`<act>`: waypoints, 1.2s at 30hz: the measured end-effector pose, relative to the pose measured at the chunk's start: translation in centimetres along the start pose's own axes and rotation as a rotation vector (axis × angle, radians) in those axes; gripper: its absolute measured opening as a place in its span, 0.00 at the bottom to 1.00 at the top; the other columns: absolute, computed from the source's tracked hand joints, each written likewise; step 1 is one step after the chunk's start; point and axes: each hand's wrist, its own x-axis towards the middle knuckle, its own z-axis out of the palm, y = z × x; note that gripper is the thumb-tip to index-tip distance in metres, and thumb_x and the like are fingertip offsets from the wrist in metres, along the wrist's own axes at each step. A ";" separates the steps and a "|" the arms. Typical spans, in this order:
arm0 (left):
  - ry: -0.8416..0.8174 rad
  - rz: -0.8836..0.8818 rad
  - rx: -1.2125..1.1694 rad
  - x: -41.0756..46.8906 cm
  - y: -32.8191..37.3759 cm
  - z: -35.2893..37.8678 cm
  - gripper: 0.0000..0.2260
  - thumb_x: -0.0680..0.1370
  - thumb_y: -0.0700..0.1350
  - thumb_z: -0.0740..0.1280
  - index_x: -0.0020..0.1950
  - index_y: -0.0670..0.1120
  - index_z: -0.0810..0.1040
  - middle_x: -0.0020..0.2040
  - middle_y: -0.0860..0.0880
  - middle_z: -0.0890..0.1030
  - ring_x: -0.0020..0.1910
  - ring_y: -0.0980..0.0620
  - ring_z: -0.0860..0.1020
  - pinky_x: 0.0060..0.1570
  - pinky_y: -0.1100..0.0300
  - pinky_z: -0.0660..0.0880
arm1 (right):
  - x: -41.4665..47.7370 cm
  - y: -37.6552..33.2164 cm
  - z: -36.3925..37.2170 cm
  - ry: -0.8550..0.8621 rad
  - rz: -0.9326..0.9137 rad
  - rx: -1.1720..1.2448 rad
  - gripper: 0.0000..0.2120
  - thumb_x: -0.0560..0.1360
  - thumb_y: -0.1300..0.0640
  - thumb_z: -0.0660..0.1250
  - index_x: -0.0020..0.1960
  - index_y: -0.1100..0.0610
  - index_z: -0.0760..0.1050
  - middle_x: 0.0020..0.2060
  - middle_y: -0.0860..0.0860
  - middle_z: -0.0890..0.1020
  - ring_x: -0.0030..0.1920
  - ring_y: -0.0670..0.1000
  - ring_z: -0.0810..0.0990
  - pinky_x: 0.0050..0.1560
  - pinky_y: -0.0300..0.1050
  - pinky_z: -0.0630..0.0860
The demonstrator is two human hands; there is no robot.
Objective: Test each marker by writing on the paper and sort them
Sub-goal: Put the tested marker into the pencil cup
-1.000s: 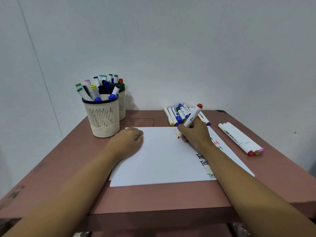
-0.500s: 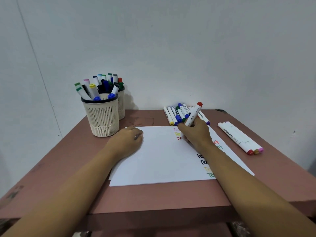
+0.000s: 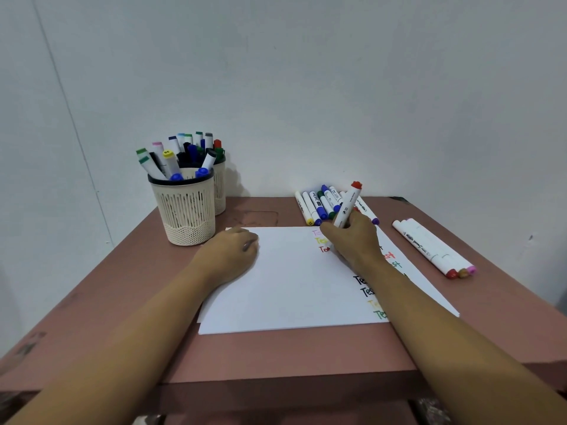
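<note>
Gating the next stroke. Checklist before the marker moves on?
1. Right hand grips red marker: ok.
2. Left hand rests on paper, steadying it: ok.
3. Tip touching paper: cannot tell, hidden by the hand.
4. Red letters legible so far: ok.
5. Blank paper left for more tests: ok.
6. Sorted groups apart, marker row behind paper and three markers at right: ok.

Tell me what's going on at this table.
A person is testing markers. Their right hand grips a red-capped marker, its lower end at the paper by a partly written red word, under pink and yellow ones. The left hand rests on the paper's far left corner. A row of markers lies behind the sheet, three markers lie to its right, and two cups hold many more.
</note>
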 end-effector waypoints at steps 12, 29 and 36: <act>0.002 -0.002 0.005 -0.1 0.1 -0.1 0.13 0.80 0.46 0.58 0.57 0.42 0.78 0.60 0.46 0.77 0.59 0.47 0.74 0.58 0.56 0.70 | -0.2 -0.2 -0.2 -0.004 -0.014 0.017 0.12 0.73 0.61 0.69 0.37 0.50 0.70 0.33 0.47 0.75 0.33 0.43 0.73 0.24 0.26 0.67; 0.007 0.006 0.000 0.0 0.1 -0.1 0.13 0.80 0.46 0.57 0.58 0.43 0.79 0.61 0.48 0.77 0.59 0.48 0.74 0.58 0.56 0.70 | 0.7 0.7 0.2 0.072 0.050 0.007 0.08 0.71 0.59 0.70 0.36 0.55 0.71 0.32 0.52 0.75 0.34 0.53 0.74 0.38 0.47 0.75; 0.004 0.008 -0.006 -0.1 0.1 -0.2 0.14 0.81 0.46 0.58 0.61 0.46 0.78 0.63 0.48 0.76 0.61 0.49 0.73 0.59 0.58 0.69 | 0.8 0.9 0.0 0.062 0.041 0.016 0.08 0.71 0.59 0.69 0.36 0.55 0.71 0.32 0.52 0.75 0.35 0.52 0.74 0.37 0.45 0.73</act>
